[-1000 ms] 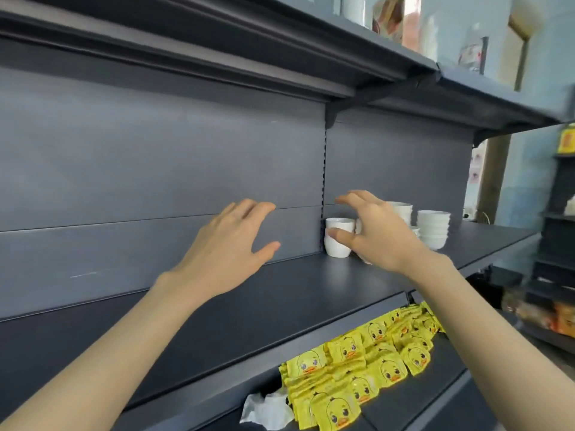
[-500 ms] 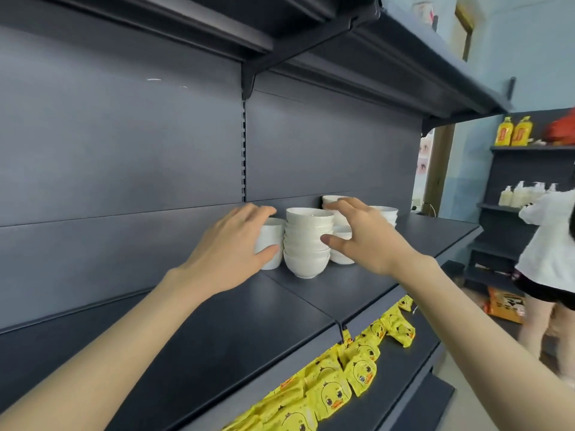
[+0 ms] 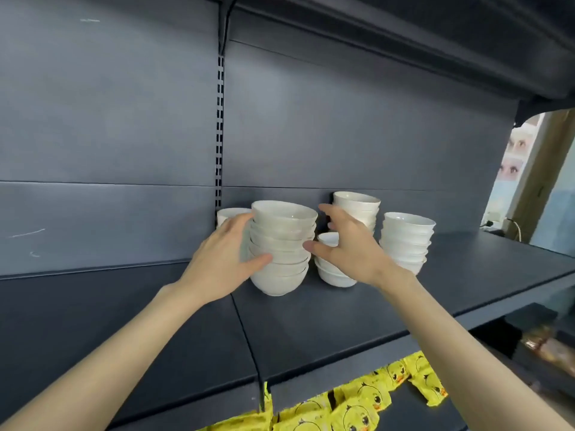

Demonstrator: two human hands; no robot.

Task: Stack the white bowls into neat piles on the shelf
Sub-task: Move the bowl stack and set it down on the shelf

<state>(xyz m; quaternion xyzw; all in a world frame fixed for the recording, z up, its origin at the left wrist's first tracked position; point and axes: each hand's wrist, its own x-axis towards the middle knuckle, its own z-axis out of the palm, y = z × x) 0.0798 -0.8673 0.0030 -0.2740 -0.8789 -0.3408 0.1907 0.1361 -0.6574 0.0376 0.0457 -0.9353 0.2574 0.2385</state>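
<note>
Grey shelf (image 3: pixel 342 315), white bowl piles (image 3: pixel 404 241) at the back.
My left hand (image 3: pixel 224 259) cups the tall stack (image 3: pixel 281 244), thumb in front; my right hand (image 3: pixel 351 253) hovers spread-fingered beside it, holding nothing.

Soft, even light, neither dark nor very bright. Brightest at the far right, in the open gap (image 3: pixel 560 213) past the end of the shelf (image 3: pixel 342 321). Pale and washed out there. Dark up top, under the upper shelf (image 3: pixel 420 48). Small soft shadows under the white bowls (image 3: pixel 281 244) and on the back wall (image 3: pixel 342 135) behind them. Faint shine on the bowl rims. A bit fuzzy all over. Blurry on the left grip (image 3: pixel 224 262) and the right grip (image 3: pixel 348 250), most of all at the fingertips (image 3: pixel 323 209). Smeared on the yellow packets (image 3: pixel 357 405) at the bottom edge. Bent near the edges from the wide lens, with the shelf lines bowed and tilted.
</note>
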